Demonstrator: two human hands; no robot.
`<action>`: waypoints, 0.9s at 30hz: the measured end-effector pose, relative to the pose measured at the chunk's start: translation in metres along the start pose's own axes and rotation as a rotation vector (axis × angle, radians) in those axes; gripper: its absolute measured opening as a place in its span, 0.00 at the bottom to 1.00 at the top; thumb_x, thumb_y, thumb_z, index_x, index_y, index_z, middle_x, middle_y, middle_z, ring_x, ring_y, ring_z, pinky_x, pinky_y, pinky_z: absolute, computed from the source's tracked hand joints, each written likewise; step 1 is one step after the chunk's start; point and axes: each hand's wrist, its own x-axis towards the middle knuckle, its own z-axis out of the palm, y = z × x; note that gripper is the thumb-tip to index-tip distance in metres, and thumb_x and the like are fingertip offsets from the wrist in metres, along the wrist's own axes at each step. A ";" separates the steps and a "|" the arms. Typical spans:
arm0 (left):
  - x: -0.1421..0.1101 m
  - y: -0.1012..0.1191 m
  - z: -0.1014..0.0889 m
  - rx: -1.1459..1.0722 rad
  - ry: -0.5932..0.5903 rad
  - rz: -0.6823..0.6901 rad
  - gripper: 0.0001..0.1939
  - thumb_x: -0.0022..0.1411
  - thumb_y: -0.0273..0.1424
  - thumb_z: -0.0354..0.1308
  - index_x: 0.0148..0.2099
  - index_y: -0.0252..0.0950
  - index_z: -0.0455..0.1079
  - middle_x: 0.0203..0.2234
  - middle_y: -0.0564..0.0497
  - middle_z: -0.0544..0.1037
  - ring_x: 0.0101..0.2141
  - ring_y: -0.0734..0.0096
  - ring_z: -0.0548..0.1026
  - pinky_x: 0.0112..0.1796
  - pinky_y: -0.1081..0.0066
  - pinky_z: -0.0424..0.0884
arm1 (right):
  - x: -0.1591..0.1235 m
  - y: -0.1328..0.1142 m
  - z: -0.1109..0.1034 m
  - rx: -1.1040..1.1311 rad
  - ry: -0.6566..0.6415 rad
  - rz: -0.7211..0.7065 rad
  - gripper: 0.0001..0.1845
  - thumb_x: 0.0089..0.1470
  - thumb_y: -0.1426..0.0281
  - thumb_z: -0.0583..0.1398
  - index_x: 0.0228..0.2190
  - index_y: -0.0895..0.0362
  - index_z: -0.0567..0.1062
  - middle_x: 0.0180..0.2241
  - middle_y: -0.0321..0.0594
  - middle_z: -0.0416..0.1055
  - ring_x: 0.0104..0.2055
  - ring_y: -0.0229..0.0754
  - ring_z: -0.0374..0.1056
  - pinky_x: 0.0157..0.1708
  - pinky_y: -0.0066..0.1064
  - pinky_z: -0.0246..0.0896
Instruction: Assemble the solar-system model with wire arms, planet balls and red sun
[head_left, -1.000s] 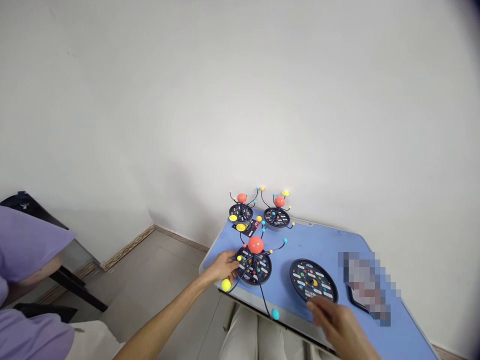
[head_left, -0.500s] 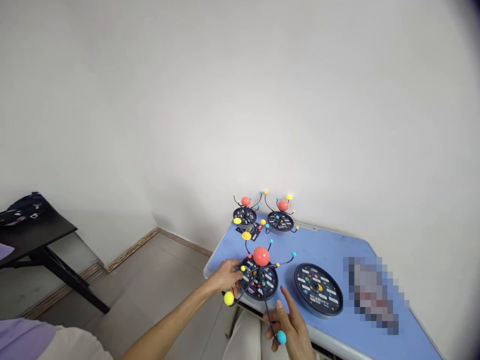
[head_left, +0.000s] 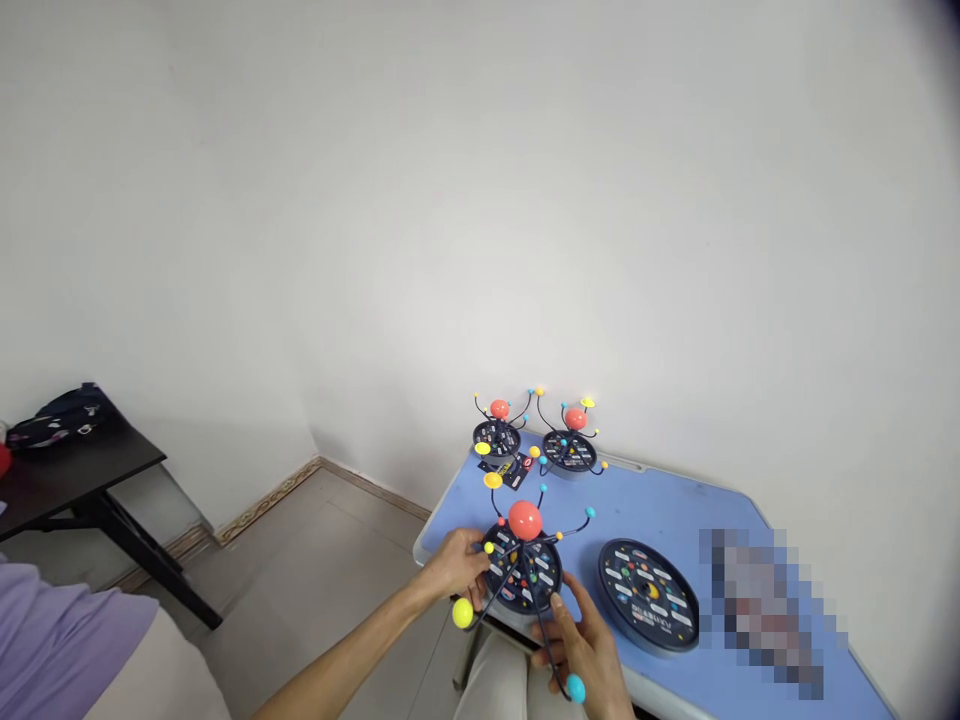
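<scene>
Model [head_left: 525, 568] gripped between left hand [head_left: 459, 565] and right hand [head_left: 589, 645]; stalk [head_left: 539, 612] crossing latter; disc [head_left: 649, 597] alongside, two models [head_left: 496, 438] [head_left: 570, 450] behind.

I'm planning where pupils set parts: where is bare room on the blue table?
Widest: the blue table behind the planet-printed base, between the rear-right orrery and the pixelated patch. A narrow strip separates that base from the front orrery. Crowded: the far left corner, with rear-left orrery and black card; and the front orrery, between left hand and right hand.
</scene>
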 end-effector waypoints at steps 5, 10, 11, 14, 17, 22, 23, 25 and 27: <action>-0.007 0.003 -0.002 -0.006 0.007 0.011 0.06 0.56 0.30 0.57 0.37 0.36 0.67 0.13 0.56 0.72 0.17 0.63 0.76 0.17 0.72 0.67 | -0.006 -0.006 0.003 -0.035 0.035 -0.035 0.60 0.35 0.37 0.65 0.60 0.61 0.58 0.20 0.31 0.73 0.18 0.44 0.72 0.13 0.25 0.53; -0.016 0.011 -0.007 -0.003 0.000 0.039 0.07 0.55 0.32 0.58 0.37 0.36 0.66 0.13 0.57 0.71 0.16 0.65 0.75 0.15 0.74 0.66 | -0.012 -0.013 0.006 0.000 0.022 -0.053 0.60 0.34 0.38 0.66 0.58 0.62 0.57 0.20 0.29 0.71 0.18 0.44 0.71 0.13 0.27 0.56; -0.018 0.014 -0.008 0.000 0.000 0.051 0.07 0.55 0.33 0.58 0.37 0.36 0.66 0.13 0.57 0.71 0.15 0.66 0.75 0.15 0.75 0.66 | -0.014 -0.015 0.007 0.007 0.025 -0.065 0.60 0.34 0.38 0.66 0.58 0.62 0.57 0.20 0.29 0.71 0.18 0.43 0.71 0.12 0.27 0.56; -0.024 0.028 -0.007 0.022 -0.011 0.098 0.07 0.55 0.32 0.56 0.36 0.36 0.65 0.13 0.57 0.72 0.15 0.67 0.75 0.13 0.76 0.65 | -0.019 -0.027 0.004 0.009 0.071 -0.123 0.54 0.39 0.41 0.65 0.57 0.60 0.59 0.20 0.29 0.71 0.18 0.43 0.71 0.12 0.27 0.57; -0.026 0.051 -0.001 0.063 -0.033 0.145 0.06 0.56 0.31 0.55 0.36 0.35 0.65 0.12 0.57 0.71 0.14 0.66 0.74 0.13 0.76 0.65 | -0.025 -0.049 -0.007 -0.026 0.086 -0.152 0.52 0.39 0.43 0.66 0.57 0.60 0.60 0.20 0.31 0.72 0.19 0.45 0.71 0.13 0.29 0.60; -0.018 0.098 0.024 0.090 -0.060 0.207 0.03 0.56 0.28 0.53 0.34 0.35 0.65 0.12 0.56 0.71 0.15 0.65 0.75 0.16 0.74 0.67 | -0.027 -0.093 -0.040 -0.112 0.110 -0.191 0.51 0.36 0.44 0.67 0.54 0.62 0.62 0.20 0.34 0.74 0.20 0.47 0.72 0.14 0.31 0.63; -0.014 0.107 0.031 0.093 -0.061 0.219 0.03 0.55 0.27 0.53 0.35 0.35 0.66 0.12 0.56 0.71 0.15 0.65 0.75 0.17 0.73 0.68 | -0.026 -0.100 -0.048 -0.123 0.132 -0.204 0.50 0.36 0.44 0.67 0.54 0.61 0.63 0.20 0.34 0.74 0.20 0.48 0.72 0.14 0.32 0.63; -0.004 0.124 0.046 0.095 -0.065 0.244 0.05 0.55 0.25 0.52 0.35 0.34 0.67 0.12 0.55 0.71 0.16 0.64 0.75 0.18 0.72 0.69 | -0.022 -0.113 -0.064 -0.143 0.196 -0.234 0.47 0.37 0.46 0.68 0.52 0.60 0.65 0.19 0.33 0.73 0.20 0.48 0.72 0.14 0.31 0.63; 0.008 0.138 0.062 0.098 -0.079 0.262 0.05 0.55 0.24 0.52 0.34 0.34 0.68 0.12 0.54 0.72 0.16 0.65 0.75 0.18 0.73 0.69 | -0.015 -0.123 -0.082 -0.165 0.245 -0.258 0.43 0.38 0.48 0.68 0.51 0.59 0.67 0.19 0.34 0.73 0.20 0.48 0.73 0.15 0.31 0.64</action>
